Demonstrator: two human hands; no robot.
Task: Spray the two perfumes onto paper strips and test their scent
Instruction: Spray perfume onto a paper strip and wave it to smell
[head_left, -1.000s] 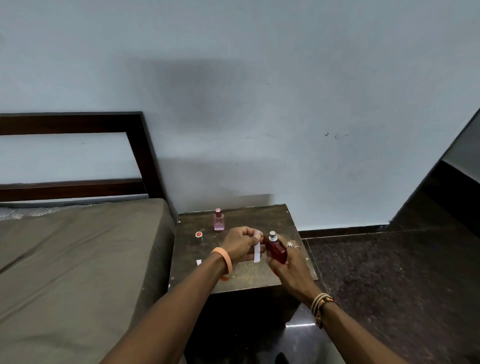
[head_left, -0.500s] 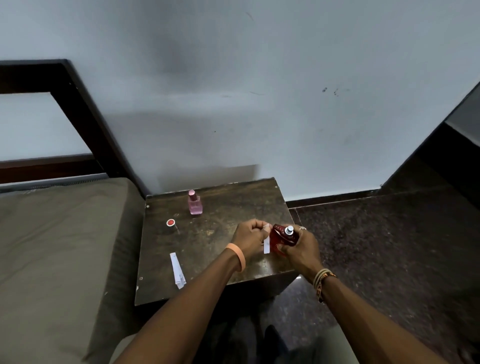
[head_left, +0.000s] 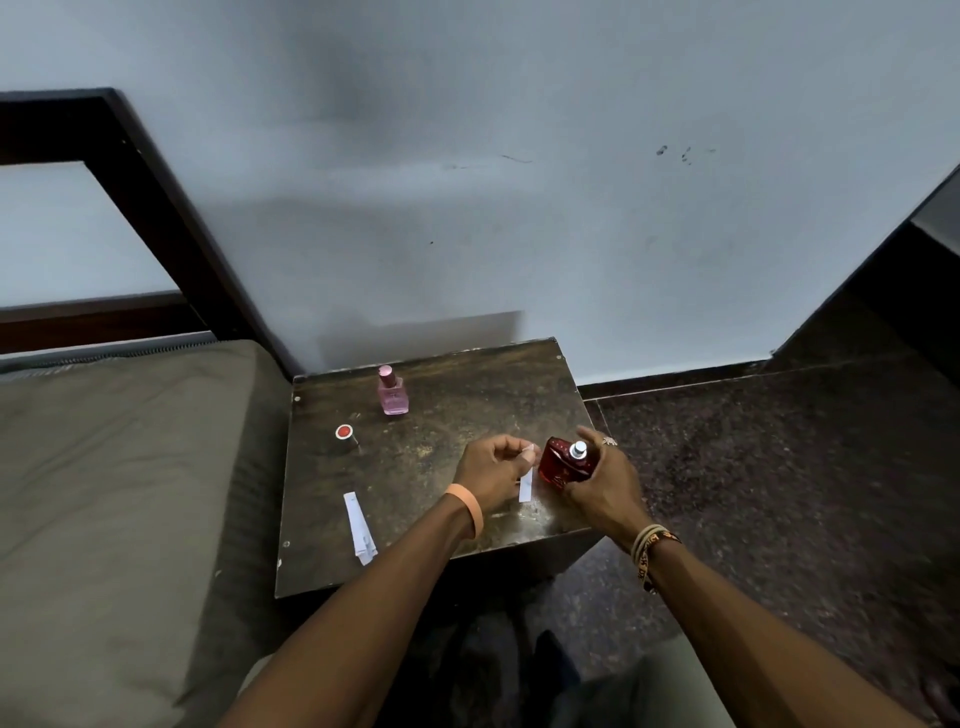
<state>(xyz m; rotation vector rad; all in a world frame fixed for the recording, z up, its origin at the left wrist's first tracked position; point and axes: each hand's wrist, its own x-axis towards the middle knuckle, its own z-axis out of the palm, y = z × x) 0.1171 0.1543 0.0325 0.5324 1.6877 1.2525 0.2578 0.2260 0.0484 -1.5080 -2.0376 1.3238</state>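
My right hand (head_left: 605, 480) grips a red perfume bottle (head_left: 559, 464) with a bare silver nozzle, tilted toward the left. Beside it my left hand (head_left: 491, 473) pinches the top of a white paper strip (head_left: 525, 487) that hangs down just left of the bottle. A pink perfume bottle (head_left: 393, 392) with its cap on stands upright at the back of the small dark wooden table (head_left: 447, 431). Another white paper strip (head_left: 358, 527) lies flat near the table's front left. A red cap (head_left: 345, 434) lies at the table's left side.
A bed with a brown mattress (head_left: 119, 493) and dark wooden headboard (head_left: 156, 208) touches the table's left side. A pale wall stands right behind the table. Dark speckled floor (head_left: 753, 493) spreads to the right.
The camera has tilted down and shifted, so the table's whole top shows. Both hands keep the strip and red bottle close together, and the bottle has tipped more toward the strip.
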